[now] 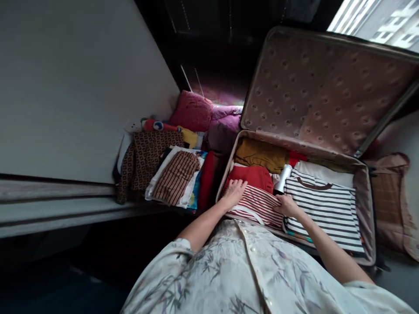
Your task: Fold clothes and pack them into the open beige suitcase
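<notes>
Inside suitcase, both flat hands press striped shirt.

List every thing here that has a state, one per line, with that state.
suitcase: open, lid up
red-striped top: folded flat, packed, under both hands
left hand: open, palm down
right hand: resting flat
navy-striped top: folded, packed
white bottle: lying between clothes
brown-striped garment: folded, outside the case
</notes>
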{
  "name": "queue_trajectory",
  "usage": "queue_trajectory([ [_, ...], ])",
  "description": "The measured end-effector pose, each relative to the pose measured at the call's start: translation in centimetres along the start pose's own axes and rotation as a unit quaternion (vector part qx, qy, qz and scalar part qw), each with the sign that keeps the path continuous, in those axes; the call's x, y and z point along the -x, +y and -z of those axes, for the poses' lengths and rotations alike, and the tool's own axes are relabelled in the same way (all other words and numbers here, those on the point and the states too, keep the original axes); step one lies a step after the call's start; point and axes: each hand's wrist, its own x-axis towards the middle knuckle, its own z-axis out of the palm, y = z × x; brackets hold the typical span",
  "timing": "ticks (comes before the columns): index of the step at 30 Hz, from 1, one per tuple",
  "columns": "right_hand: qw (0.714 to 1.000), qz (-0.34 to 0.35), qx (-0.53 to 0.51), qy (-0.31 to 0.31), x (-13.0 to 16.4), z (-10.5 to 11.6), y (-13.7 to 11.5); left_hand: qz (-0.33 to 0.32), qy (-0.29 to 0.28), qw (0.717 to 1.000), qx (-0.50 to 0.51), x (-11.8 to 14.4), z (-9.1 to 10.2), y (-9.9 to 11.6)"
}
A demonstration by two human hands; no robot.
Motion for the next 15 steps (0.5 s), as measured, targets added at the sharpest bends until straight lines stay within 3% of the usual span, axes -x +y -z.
queue_trajectory([
  [2,0.994,0.062,-0.089,0.007,1.1,0.8,0.2,0.024,-0.02,0.999,-0.033,0.1,0.2,0.4],
  [5,0.963,0.117,-0.239,0.034,2.4,2.1,0.5,0.011,-0.033,0.997,-0.071,2.3,1.8,0.8],
  [9,0.911,0.141,-0.379,0.088,1.8,4.8,-1.0,0.019,0.014,0.998,0.052,7.3,5.1,1.1],
  [12,0.888,0.194,-0.386,0.155,-1.2,8.2,-5.4,0.117,0.07,0.975,0.175,10.9,7.1,0.5],
  [15,0.886,0.281,-0.336,0.154,-5.6,11.6,-12.1,0.205,0.179,0.937,0.219,13.4,8.1,-1.0],
])
